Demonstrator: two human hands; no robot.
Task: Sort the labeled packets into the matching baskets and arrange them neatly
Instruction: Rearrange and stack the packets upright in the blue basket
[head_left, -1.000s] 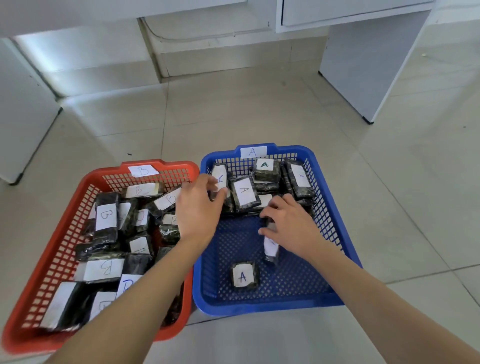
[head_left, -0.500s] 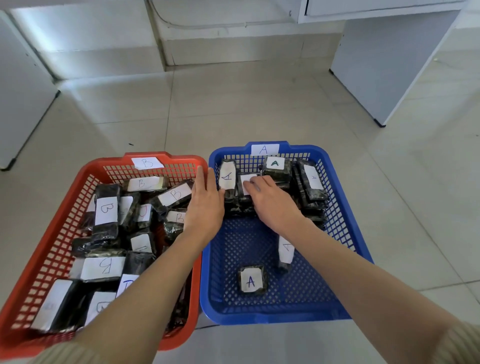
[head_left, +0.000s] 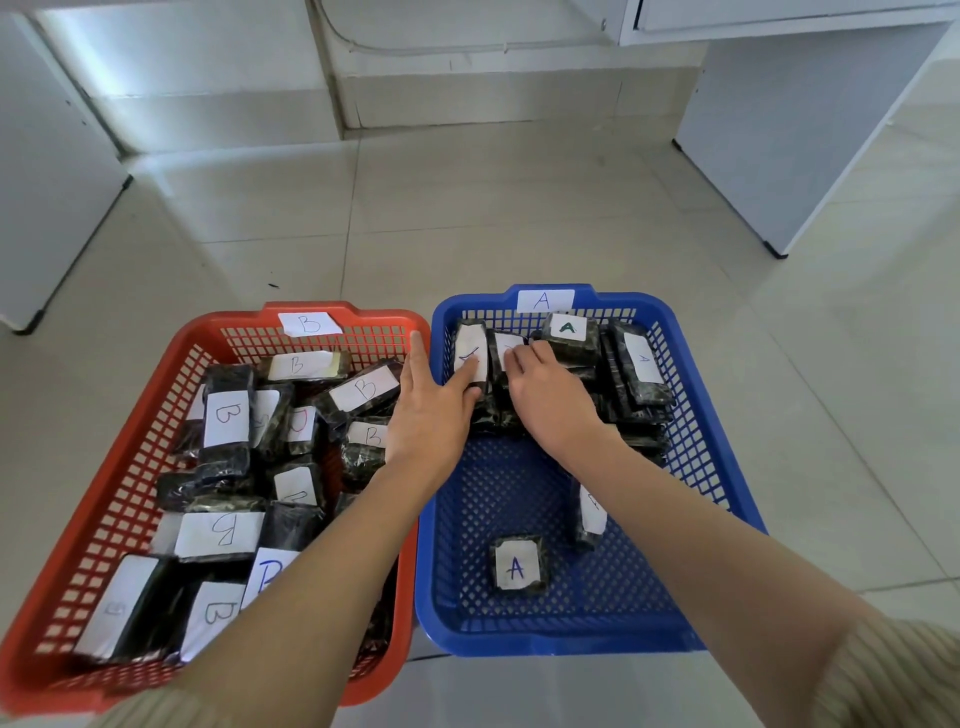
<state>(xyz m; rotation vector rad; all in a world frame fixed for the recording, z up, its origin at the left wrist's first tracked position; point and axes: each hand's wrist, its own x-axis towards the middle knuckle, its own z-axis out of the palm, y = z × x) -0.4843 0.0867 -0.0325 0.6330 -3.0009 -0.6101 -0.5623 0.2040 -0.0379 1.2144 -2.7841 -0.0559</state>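
Red plastic mesh forms the red basket (head_left: 130, 493), which stands against the left side of the blue basket (head_left: 698, 415) on the tiled floor (head_left: 519, 208). A paper tag marked B (head_left: 310, 323) is fixed to the far rim of the red basket. The basket holds a loose heap of B packets (head_left: 226, 421). These are dark wrapped blocks with white labels, lying at mixed angles and overlapping.

The blue basket carries a paper tag marked A (head_left: 544, 300) on its far rim. Its contents are:
1. A row of A packets (head_left: 641, 364) packed against its far wall, most standing on edge, with a green-lettered packet (head_left: 569, 332) on top.
2. 1 flat packet (head_left: 518, 570) lying label-up close to its near wall, apart from the row.
3. 1 edge-standing packet (head_left: 589, 514) near its centre, partly hidden by the right forearm.

The left hand (head_left: 431, 415) reaches across the left wall of the blue basket. Its fingers are straight and spread. 1 finger lies along the rim, and another rests on the label of the leftmost packet (head_left: 470, 345) in the row. It grips nothing.

The right hand (head_left: 550, 410) lies over the row inside the blue basket. Its fingers are bent, with the tips on the label of the 2nd packet (head_left: 503, 345). The thumb is hidden, so it cannot be told whether the hand pinches this packet or only presses on it.
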